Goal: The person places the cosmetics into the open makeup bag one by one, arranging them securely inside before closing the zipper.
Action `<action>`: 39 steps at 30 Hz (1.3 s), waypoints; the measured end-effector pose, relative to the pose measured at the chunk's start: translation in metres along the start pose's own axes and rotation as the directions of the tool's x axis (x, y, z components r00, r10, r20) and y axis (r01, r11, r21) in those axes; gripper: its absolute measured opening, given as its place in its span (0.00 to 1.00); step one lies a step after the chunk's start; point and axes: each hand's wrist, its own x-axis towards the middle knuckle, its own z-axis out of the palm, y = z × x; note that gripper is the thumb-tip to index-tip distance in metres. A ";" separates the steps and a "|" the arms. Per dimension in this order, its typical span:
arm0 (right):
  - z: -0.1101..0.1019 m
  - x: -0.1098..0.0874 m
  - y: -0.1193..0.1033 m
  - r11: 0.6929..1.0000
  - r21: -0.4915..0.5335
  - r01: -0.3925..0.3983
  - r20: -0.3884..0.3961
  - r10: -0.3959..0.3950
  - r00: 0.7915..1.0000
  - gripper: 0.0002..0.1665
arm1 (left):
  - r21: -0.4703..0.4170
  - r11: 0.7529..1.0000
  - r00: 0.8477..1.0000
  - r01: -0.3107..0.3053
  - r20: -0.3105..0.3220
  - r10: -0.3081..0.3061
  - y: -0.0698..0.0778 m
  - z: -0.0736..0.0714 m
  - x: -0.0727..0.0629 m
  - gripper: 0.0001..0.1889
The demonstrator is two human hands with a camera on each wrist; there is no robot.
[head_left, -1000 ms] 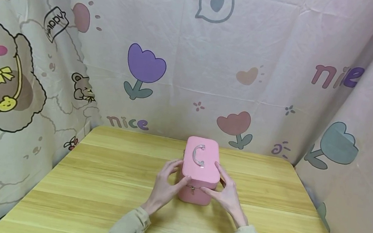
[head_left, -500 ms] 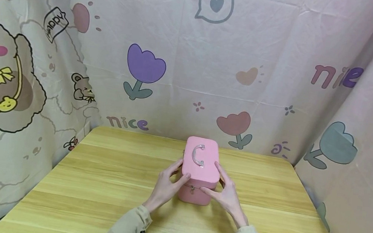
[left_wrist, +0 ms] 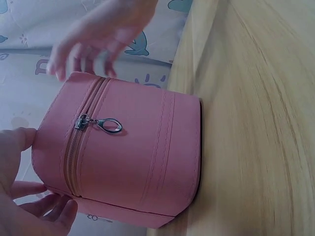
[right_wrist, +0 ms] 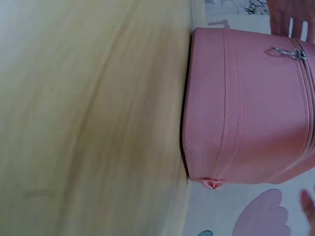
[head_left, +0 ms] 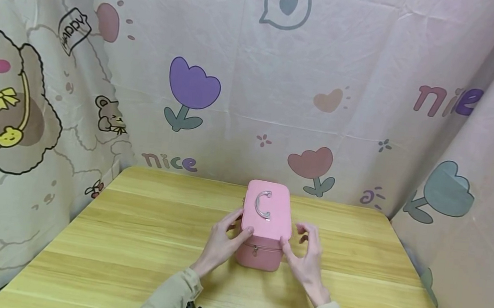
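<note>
A pink cosmetic case (head_left: 266,229) with a silver handle (head_left: 262,205) on its lid stands upright on the table. Its front zipper pull (left_wrist: 109,126) hangs at one end of the zipper seen in the left wrist view, and the lid is down. My left hand (head_left: 221,244) grips the case's left side, thumb on the lid's front edge and fingers along the side. By the front right corner is my right hand (head_left: 306,261), its thumb at the lid's edge and its loosely bent fingers apart from the side. Whether that thumb touches is unclear.
The wooden table (head_left: 153,224) extends around the case. A printed curtain (head_left: 252,99) hangs behind it and along both sides. A small pink tab (right_wrist: 212,183) sticks out low on the case's side in the right wrist view.
My right hand has let go of the case's right side: its fingers have moved outward and its thumb has gone from the zipper line up to the lid corner. The left hand stays put.
</note>
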 end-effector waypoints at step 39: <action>0.039 -0.016 -0.035 0.865 -0.385 0.321 0.302 -0.211 0.930 0.22 | -0.049 0.999 1.000 0.016 -0.008 -0.016 0.000 -0.002 0.002 0.30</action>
